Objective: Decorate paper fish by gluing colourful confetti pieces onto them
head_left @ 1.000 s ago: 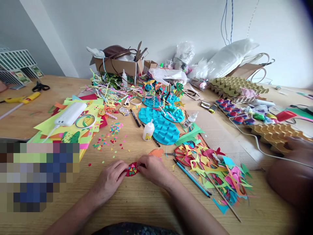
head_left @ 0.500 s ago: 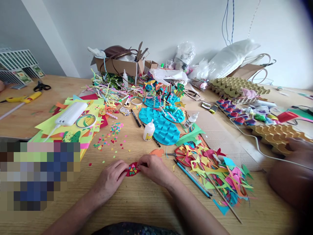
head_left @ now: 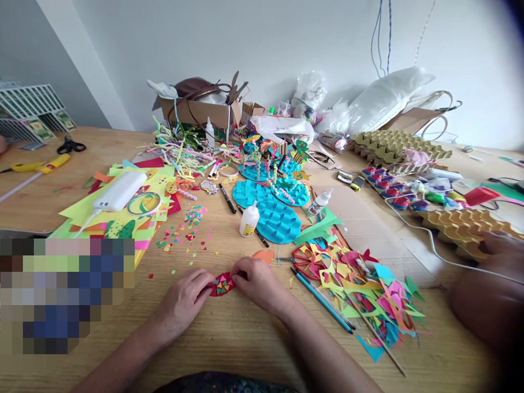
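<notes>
Between my hands is a small red paper cutout [head_left: 222, 284], with several tiny coloured triangles on its face. My left hand [head_left: 189, 295] pinches its left end, and my right hand [head_left: 254, 281] grips the right end; the fingers cover both tips, so the full outline is hidden. Just beyond my right hand lies an orange paper piece [head_left: 264, 255]. A white glue bottle [head_left: 249, 221] stands upright farther off. Small paper bits, among them a heap of confetti [head_left: 195, 214], are scattered past my left hand.
Paper scraps [head_left: 368, 284] pile up at right beside red-handled scissors [head_left: 305, 261] and blue pencils [head_left: 323, 300]. Blue scaled paper ovals [head_left: 270, 213] lie ahead. At left, coloured sheets [head_left: 77, 204] carry a white power strip [head_left: 120, 191]. Another person's hand [head_left: 503, 245] touches an egg carton [head_left: 454, 226].
</notes>
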Demonstrator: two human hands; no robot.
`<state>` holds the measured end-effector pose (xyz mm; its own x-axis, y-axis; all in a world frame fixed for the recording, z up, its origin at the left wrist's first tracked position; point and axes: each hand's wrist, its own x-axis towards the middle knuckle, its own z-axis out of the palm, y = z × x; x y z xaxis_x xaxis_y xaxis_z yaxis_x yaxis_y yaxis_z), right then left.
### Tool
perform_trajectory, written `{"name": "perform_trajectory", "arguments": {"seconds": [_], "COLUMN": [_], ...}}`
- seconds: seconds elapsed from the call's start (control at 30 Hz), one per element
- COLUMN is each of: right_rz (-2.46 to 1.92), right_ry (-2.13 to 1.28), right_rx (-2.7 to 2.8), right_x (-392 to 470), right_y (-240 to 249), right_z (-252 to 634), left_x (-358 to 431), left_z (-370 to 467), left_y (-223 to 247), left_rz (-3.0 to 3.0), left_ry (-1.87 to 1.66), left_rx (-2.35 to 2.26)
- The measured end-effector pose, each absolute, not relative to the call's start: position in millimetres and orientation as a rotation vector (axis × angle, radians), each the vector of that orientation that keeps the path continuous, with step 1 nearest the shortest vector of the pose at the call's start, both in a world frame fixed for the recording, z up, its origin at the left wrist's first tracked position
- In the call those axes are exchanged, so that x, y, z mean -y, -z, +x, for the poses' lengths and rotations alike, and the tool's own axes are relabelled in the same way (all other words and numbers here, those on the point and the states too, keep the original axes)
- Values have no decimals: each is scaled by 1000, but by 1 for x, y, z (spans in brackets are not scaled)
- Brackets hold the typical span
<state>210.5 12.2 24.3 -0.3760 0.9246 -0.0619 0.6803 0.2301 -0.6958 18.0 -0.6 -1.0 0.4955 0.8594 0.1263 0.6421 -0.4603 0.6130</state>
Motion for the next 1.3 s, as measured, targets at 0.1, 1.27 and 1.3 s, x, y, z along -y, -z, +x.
{"name": "perform_trajectory", "arguments": {"seconds": [0.1, 1.27, 1.3], "right_rz": [-1426, -1021, -1025], "right_ry": [-913, -630, -627], "right_rx": [1961, 2384, 2389], "right_x": [-13, 8, 8], "right_y": [-35, -28, -28], "right_z": [217, 210, 210], "left_x": [-10, -111, -112], "left_z": [8, -35, -32], "left_y": [-10, -36, -35], "left_rz": [1999, 2451, 2453], "left_ry": [-527, 30, 23], "left_rx": [-1265, -1614, -1607]}}
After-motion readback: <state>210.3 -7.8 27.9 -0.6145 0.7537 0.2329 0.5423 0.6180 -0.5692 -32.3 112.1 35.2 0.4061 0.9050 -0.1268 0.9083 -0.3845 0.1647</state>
